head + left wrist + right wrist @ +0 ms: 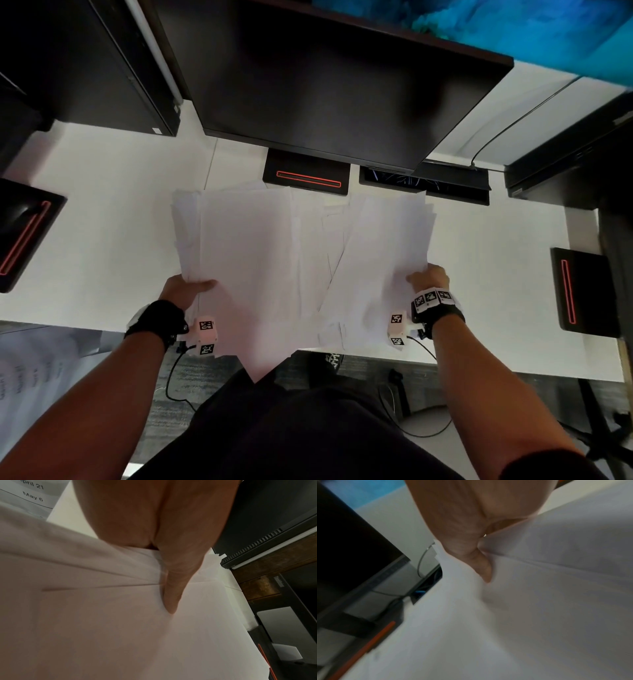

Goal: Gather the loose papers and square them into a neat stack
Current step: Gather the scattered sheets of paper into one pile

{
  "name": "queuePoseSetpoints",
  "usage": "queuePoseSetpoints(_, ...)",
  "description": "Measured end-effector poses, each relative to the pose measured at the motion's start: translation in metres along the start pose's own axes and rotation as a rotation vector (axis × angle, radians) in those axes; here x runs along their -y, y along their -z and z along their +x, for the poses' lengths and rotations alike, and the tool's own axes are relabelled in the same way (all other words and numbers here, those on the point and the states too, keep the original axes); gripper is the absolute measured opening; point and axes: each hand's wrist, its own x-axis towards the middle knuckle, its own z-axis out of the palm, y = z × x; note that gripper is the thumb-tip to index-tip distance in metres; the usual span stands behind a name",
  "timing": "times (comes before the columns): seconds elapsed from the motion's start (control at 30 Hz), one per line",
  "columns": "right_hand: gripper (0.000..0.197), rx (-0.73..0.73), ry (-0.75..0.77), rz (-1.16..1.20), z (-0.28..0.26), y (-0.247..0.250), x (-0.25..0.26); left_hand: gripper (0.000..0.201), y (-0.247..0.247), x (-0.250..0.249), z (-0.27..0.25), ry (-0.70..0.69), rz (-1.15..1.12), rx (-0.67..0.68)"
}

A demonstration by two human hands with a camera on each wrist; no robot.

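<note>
Two bundles of white papers are held over the white desk (113, 219). My left hand (188, 286) grips the left bundle of papers (246, 246) at its left edge, thumb (173, 591) pressed on the top sheet. My right hand (428, 277) pinches the right bundle of papers (387, 240) near its lower right edge, thumb (481, 566) on top and the other fingers hidden beneath. The sheets are uneven and fanned, their corners sticking out. Some loose sheets (318, 233) lie between the two bundles, overlapped by them.
A dark monitor (335, 85) stands right behind the papers, its stand base (306, 176) with a red line touching their far edge. Black stand bases lie at the left (24, 233) and at the right (582, 291). A printed sheet (30, 370) lies below the desk's near edge.
</note>
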Motion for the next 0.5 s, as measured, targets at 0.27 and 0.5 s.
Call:
queuePoseSetpoints(0.27, 0.069, 0.005, -0.026, -0.256, 0.011, -0.012, 0.000, 0.044, 0.002, 0.006, 0.008, -0.003, 0.017, 0.006)
queuePoseSetpoints(0.5, 0.051, -0.037, 0.040, -0.465, 0.009, -0.012, 0.002, 0.050, 0.006, 0.015, 0.018, -0.012, 0.028, -0.004)
